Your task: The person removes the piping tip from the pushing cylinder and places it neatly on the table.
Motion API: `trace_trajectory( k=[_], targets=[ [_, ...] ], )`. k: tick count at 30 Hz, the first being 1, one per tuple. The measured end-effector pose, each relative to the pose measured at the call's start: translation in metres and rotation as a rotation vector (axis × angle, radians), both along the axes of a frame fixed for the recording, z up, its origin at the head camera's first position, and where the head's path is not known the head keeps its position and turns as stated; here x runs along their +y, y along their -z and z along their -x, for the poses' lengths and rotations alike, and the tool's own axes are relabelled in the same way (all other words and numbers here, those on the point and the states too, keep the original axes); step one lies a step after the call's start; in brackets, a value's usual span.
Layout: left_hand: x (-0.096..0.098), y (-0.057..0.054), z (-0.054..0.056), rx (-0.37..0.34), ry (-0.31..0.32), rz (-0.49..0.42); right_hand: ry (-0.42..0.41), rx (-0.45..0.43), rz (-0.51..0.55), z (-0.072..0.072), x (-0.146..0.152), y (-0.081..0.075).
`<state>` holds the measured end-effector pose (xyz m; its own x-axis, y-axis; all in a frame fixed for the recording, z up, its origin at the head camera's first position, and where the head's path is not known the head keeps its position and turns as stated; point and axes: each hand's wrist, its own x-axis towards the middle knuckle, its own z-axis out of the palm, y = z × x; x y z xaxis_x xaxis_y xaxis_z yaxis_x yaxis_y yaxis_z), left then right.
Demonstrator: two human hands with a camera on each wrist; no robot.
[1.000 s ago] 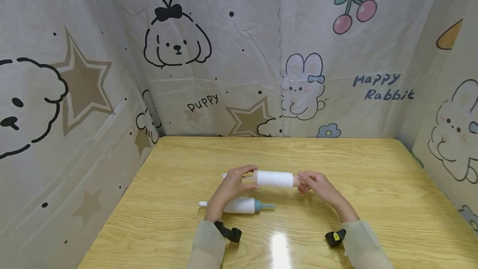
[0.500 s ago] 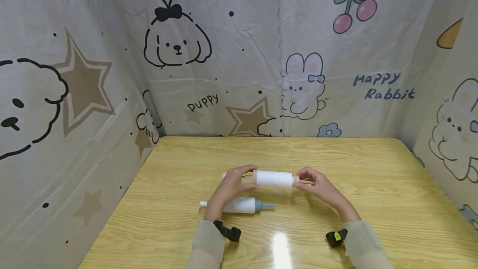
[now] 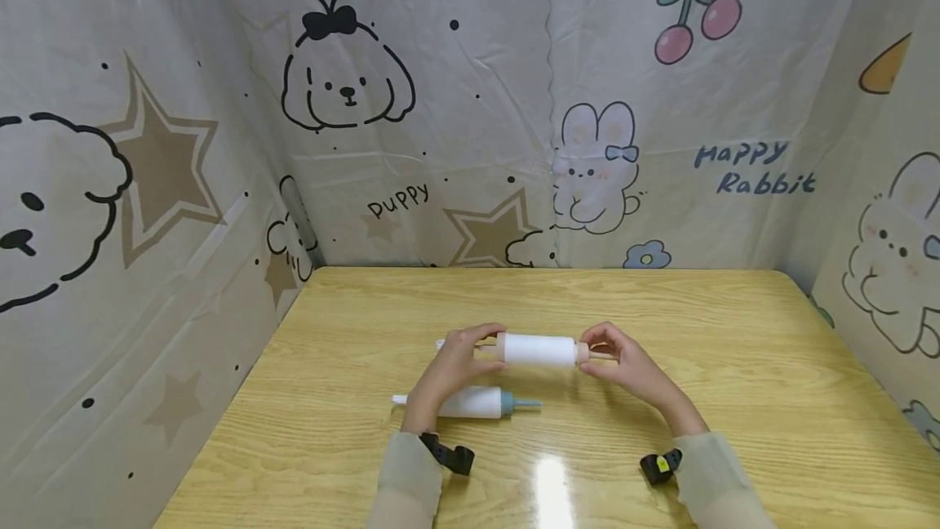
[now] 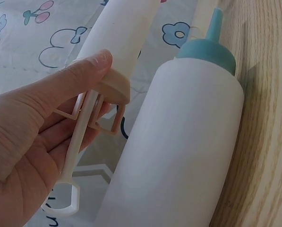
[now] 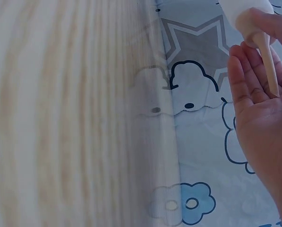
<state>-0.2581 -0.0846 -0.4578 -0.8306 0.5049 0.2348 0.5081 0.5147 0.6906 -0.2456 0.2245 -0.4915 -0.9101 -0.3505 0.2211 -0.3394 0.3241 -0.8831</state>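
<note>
Held level between both hands is a large white plastic syringe (image 3: 539,350) with beige ends. My left hand (image 3: 464,352) pinches its beige collar (image 4: 113,87) between thumb and fingers. Past that collar a plunger rod (image 4: 79,137) with a ring-shaped handle runs back along my palm. At the other end, my right hand (image 3: 626,359) pinches the beige cap (image 5: 247,26) with thumb and fingertips. The slim nozzle (image 5: 269,66) points into the right palm. A second white syringe (image 3: 473,402) with a teal cap (image 4: 207,51) lies on the table, partly hidden behind my left wrist.
The wood-patterned table (image 3: 734,398) spreads around both hands. Cartoon-printed cloth (image 3: 485,88) hangs behind it and along both sides. A black wrist camera (image 3: 448,457) sits on the left wrist, another camera (image 3: 658,468) on the right.
My right fingers have shifted from covering the nozzle to gripping the beige cap, so the nozzle now shows. My left hand and the syringe stay nearly still.
</note>
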Motion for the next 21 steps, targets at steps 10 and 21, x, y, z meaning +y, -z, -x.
trace_trajectory(
  k=[10,21],
  targets=[
    [0.0,0.0,-0.0009,0.033,-0.006,0.007,0.053,-0.133,-0.05,-0.0001,-0.0011,-0.0071],
    [0.0006,-0.0006,-0.0018,0.053,-0.012,0.031,0.002,-0.206,-0.053,0.0,-0.001,-0.0048]
  ],
)
